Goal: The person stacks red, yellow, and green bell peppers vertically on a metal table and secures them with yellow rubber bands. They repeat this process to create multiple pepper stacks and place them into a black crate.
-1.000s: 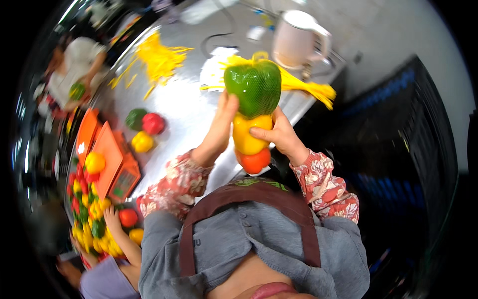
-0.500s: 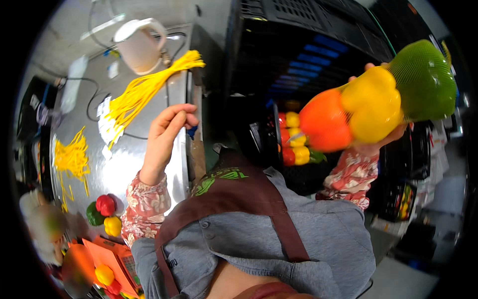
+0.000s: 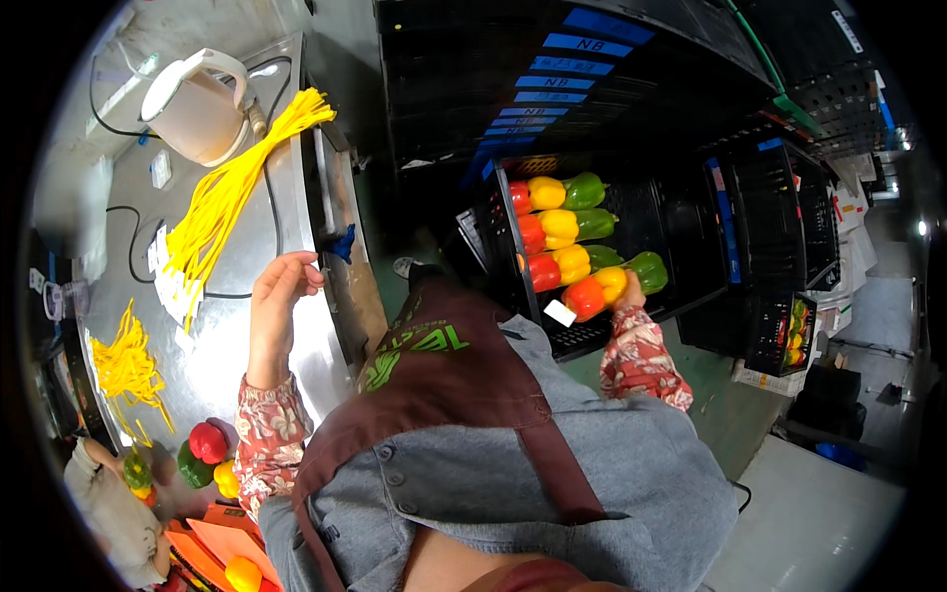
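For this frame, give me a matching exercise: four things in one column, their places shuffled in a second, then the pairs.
Things:
1. right hand
2. left hand
3. white kettle
4. loose peppers

Places:
A. far end of the steel table, beside the yellow ties
B. near end of the table, by the left elbow
C. at a bagged pepper trio in the black crate
D. over the table edge, holding nothing

Pairs: 1-C, 2-D, 3-A, 4-B

— Where's my right hand (image 3: 631, 293)?

— Far right, setting a pepper pack (image 3: 614, 285) in the crate (image 3: 513, 202), in front of three other packs.

— My left hand (image 3: 277, 296)?

— Resting on the table (image 3: 286, 212), kettle (image 3: 197, 107) behind it.
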Demonstrator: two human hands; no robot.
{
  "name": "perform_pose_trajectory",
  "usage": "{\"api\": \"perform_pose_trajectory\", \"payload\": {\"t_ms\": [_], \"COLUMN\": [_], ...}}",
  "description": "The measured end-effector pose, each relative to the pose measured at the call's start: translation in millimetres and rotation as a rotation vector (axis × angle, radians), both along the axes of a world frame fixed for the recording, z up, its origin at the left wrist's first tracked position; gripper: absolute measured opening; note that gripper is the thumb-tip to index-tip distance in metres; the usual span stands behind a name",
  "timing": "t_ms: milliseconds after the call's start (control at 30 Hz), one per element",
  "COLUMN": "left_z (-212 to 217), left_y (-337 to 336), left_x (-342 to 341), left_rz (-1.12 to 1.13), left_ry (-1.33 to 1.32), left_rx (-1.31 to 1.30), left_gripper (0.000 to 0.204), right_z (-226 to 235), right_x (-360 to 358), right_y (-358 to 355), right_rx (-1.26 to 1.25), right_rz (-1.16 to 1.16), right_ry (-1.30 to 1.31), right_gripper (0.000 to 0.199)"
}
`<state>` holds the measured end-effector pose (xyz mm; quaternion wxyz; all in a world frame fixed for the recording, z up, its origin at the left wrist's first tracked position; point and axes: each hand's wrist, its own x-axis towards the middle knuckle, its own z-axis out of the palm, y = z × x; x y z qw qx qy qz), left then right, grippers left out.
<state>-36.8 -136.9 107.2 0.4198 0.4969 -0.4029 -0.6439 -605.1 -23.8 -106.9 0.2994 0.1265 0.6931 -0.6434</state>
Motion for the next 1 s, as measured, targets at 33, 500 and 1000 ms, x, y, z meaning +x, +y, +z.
{"api": "perform_pose_trajectory", "payload": {"t_ms": [33,500,1000], "left_z": [-1,-47,-108], "left_y": [0,21,67], "left_x": [2,41,105], "left_rz": [0.003,0.045,0.565], "left_ry": [-0.013,-0.091,-0.15], "left_rx": [0.008,0.075,0.116], "left_gripper": [0.024,0.024,0.02], "right_z": [-19,-31,125], "right_x": [5,-1,614], "right_y": [-2,-36,-242], "right_rx": [0.081,0.282,-1.143], "right_rz": [0.014,1.092,2.207], "right_ry": [-0.016,0.856,0.909], "right_gripper": [0.043,0.019,0.009]}}
